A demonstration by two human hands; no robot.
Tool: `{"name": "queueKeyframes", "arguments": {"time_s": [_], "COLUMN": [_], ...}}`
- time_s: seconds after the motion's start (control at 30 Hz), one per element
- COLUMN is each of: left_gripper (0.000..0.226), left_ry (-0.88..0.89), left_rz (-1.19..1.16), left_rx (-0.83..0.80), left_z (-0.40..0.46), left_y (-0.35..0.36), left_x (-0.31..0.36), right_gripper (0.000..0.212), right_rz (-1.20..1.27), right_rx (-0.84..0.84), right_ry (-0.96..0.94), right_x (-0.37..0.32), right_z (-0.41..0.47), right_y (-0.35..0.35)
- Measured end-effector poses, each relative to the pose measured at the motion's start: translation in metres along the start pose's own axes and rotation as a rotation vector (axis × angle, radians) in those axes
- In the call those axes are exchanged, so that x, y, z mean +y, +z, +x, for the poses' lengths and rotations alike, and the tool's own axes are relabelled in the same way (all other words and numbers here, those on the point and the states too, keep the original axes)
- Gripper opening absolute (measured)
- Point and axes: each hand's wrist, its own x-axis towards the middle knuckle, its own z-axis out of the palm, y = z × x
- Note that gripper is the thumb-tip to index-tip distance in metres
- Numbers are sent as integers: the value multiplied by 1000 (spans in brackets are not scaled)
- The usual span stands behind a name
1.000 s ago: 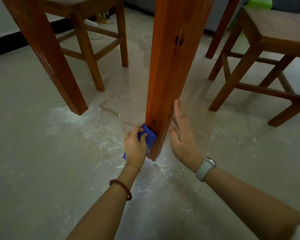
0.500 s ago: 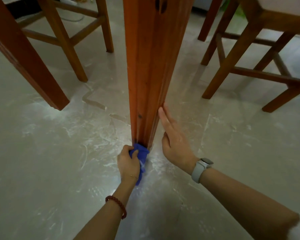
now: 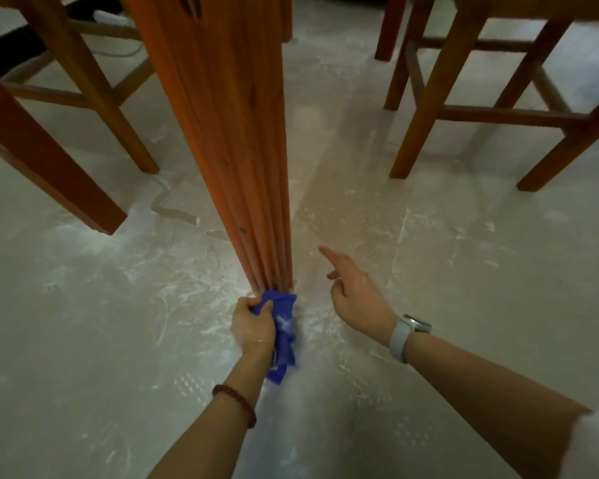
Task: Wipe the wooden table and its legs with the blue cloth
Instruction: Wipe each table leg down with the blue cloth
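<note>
Left hand [image 3: 253,321] grips the blue cloth [image 3: 282,333] at the table leg [image 3: 242,160] foot; right hand [image 3: 355,295] hovers open beside it. Stools [image 3: 464,108] stand behind.

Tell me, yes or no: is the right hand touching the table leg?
No: the right hand hovers beside the table leg, floor visible between them.

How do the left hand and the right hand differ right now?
The left hand grips the blue cloth at the foot of the table leg; the right hand holds nothing and hovers clear of the leg. The left hand's fingers are curled; the right hand's forefinger points forward. The left wrist wears a bead bracelet, the right a watch. Both are low near the floor.
</note>
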Motion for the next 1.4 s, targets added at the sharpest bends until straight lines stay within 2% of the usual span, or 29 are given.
{"name": "queueKeyframes", "arguments": {"time_s": [0.13,0.27,0.33,0.43,0.5,0.6,0.7,0.9,1.03,1.1,1.2,1.27,1.33,1.4], "left_gripper": [15,18,15,8,6,20,29,45,55,65,71,71,72,72], "left_ry": [57,86,76,-25,-109,-169,-116,13,117,166,251,285,282,264], "left_rz": [-15,-138,-188,-321,-406,-464,-376,-73,87,128,180,232,299,405], "left_rx": [-188,-225,-233,-306,-432,-650,-746,-625,-493,-441,-395,-394,-393,-373], "left_z": [-4,-14,-16,-17,-20,-23,-25,-36,-26,-12,11,23,32,38], "left_y": [-15,-39,-52,-73,-90,-110,-121,-125,-109,-96,-82,-78,-77,-78], "left_x": [-11,0,5,13,21,27,31,60,76,79,78,75,72,68], "right_gripper": [44,59,59,59,59,63,53,43,40,40,39,41,42,33], "right_rz": [83,378,475,330,255,406,564,457,441,467,534,658,735,729], "right_rx": [-234,-443,-431,-363,-290,-218,-110,8,362,451,390,357,334,203], "right_ry": [41,203,259,164,92,187,271,320,493,482,390,420,531,717], "right_x": [1,-23,-37,-59,-72,-87,-101,-109,-81,-63,-48,-45,-37,-24], "right_z": [-10,-26,-24,-21,-23,-27,-28,-34,-32,-14,16,25,33,41], "right_y": [12,36,44,47,51,59,63,46,29,30,55,75,86,89]}}
